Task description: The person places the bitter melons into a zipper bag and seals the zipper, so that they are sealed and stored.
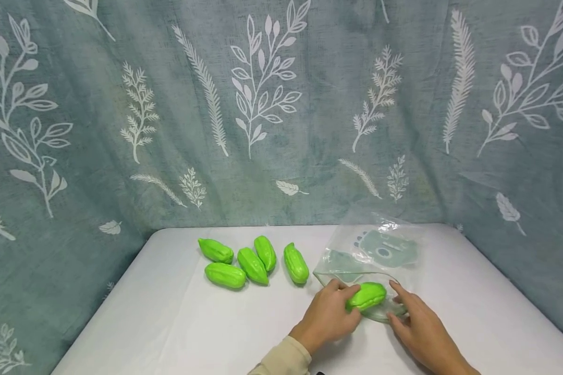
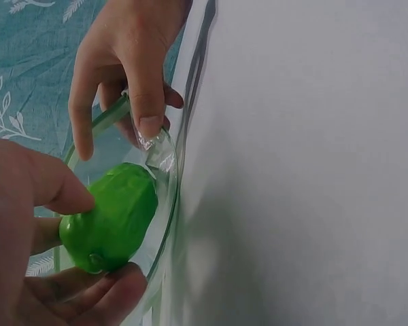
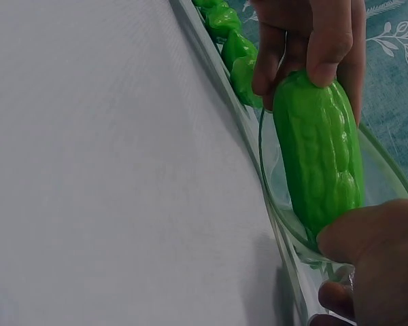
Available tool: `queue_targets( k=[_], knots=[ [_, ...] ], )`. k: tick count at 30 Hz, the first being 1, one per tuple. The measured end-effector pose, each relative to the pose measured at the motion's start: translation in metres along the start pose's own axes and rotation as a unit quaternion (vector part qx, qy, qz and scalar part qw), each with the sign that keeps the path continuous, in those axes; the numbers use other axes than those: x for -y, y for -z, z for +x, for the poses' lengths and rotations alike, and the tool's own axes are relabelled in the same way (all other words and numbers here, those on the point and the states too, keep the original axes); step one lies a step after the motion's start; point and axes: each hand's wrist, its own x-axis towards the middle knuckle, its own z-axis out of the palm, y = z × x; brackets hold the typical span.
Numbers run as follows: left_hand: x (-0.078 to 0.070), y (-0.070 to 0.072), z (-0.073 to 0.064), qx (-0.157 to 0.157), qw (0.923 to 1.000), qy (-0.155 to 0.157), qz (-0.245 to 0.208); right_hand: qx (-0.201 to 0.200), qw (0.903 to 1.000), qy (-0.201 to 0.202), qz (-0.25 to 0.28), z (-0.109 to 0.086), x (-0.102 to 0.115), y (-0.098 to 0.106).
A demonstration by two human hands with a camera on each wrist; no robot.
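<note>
My left hand [image 1: 327, 319] grips one end of a glossy, ridged green bitter melon [image 1: 368, 296] between thumb and fingers. The melon lies across the open mouth of a clear plastic bag [image 1: 330, 260] with a pale green rim and a printed figure. On the bag's right side, my right hand [image 1: 421, 329] pinches the rim, its thumb [image 2: 148, 109] on one side and fingers behind. In the right wrist view the melon [image 3: 319, 149] points with its free end toward the right thumb. Part of the right fingers is hidden by the bag and hand.
Several more bitter melons [image 1: 252, 265] lie on the white table [image 1: 169, 323] left of the bag. One of them [image 1: 296, 264] lies closest to the bag. A grey-green curtain with white leaf prints [image 1: 309, 130] hangs behind the table and along both sides.
</note>
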Motion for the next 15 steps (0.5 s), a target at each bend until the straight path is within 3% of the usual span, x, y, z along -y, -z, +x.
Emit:
queue_targets(
  k=[4,15],
  knots=[
    [-0.0021,-0.0015,0.0005,0.019,0.9998,0.003,0.005,-0.009,0.9999,0.008,-0.001,-0.0001,0.0007,0.0010],
    [-0.0050,-0.0086,0.0035,0.018,0.9996,-0.007,0.018,-0.026,0.9994,0.020,-0.013,-0.0004,0.0013,0.0011]
  ],
)
